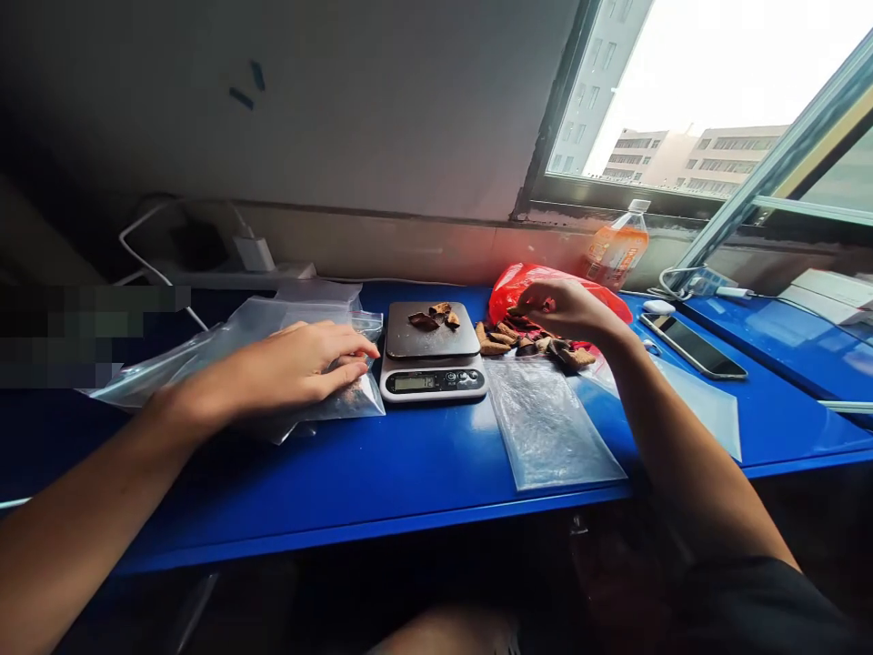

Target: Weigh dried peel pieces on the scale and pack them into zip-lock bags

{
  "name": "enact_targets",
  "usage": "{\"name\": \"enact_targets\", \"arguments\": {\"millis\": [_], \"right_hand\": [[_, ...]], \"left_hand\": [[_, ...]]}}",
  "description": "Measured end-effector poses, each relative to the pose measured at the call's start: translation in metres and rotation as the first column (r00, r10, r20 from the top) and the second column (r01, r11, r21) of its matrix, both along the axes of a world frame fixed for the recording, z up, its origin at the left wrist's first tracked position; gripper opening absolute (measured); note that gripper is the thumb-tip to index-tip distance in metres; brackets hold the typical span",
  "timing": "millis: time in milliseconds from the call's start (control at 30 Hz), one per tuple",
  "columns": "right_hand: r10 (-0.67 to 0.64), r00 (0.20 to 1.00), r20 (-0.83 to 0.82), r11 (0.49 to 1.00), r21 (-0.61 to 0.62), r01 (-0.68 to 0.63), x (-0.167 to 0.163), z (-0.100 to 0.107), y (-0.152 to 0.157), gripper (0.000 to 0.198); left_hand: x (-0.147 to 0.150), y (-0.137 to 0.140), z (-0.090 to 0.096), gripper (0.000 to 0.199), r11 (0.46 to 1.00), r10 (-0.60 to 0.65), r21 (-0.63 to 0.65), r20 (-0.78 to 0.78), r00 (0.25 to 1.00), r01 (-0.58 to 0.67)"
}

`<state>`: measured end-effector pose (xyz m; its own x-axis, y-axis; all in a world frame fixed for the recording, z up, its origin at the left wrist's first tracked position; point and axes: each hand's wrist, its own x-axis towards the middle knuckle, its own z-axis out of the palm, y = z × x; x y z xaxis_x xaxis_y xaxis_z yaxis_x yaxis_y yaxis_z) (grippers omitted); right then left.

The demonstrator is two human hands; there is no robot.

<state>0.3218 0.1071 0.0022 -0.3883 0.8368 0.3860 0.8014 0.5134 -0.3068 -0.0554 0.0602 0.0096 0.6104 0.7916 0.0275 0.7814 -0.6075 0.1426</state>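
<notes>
A kitchen scale [433, 383] with a lit display stands on the blue table, and several dried brown peel-like pieces [436, 318] lie on its metal plate. My left hand [310, 364] rests on clear plastic bags [232, 337] left of the scale, its fingers loosely apart and holding nothing. Right of the scale, my right hand [556, 307] reaches down over a pile of the same dried pieces [501, 341], fingers curled together. What is between its fingertips cannot be made out. Behind it lies a red plastic bag [516, 282]. One flat clear bag [556, 428] lies in front of the pile.
A drink bottle [619, 246] stands behind the red bag near the window. On the right are a phone [696, 346], a white earbud case [658, 307] and another clear bag [709, 400]. A charger [254, 250] with a cable sits at the back left.
</notes>
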Motion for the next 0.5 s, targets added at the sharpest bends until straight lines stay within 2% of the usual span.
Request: {"name": "enact_targets", "arguments": {"millis": [133, 233, 367, 500], "right_hand": [[0.239, 0.952, -0.190, 0.971, 0.064, -0.230, -0.044, -0.005, -0.017, 0.021], [0.340, 0.927, -0.161, 0.938, 0.132, -0.321, -0.074, -0.019, -0.021, 0.022], [0.312, 0.935, -0.170, 0.930, 0.256, -0.263, -0.094, -0.030, -0.022, 0.017], [0.236, 0.953, -0.191, 0.950, 0.252, -0.185, -0.100, -0.033, -0.020, 0.011]], "left_hand": [[0.000, -0.004, 0.000, 0.037, 0.999, -0.023, 0.027, -0.008, 1.000, 0.023], [0.001, -0.007, 0.002, 0.037, 0.999, -0.046, 0.011, 0.002, 0.999, 0.046], [0.001, -0.011, 0.007, 0.035, 0.999, 0.007, -0.051, 0.031, 1.000, -0.006], [0.000, -0.016, 0.010, 0.034, 0.999, -0.025, -0.038, 0.054, 0.998, 0.027]]}}
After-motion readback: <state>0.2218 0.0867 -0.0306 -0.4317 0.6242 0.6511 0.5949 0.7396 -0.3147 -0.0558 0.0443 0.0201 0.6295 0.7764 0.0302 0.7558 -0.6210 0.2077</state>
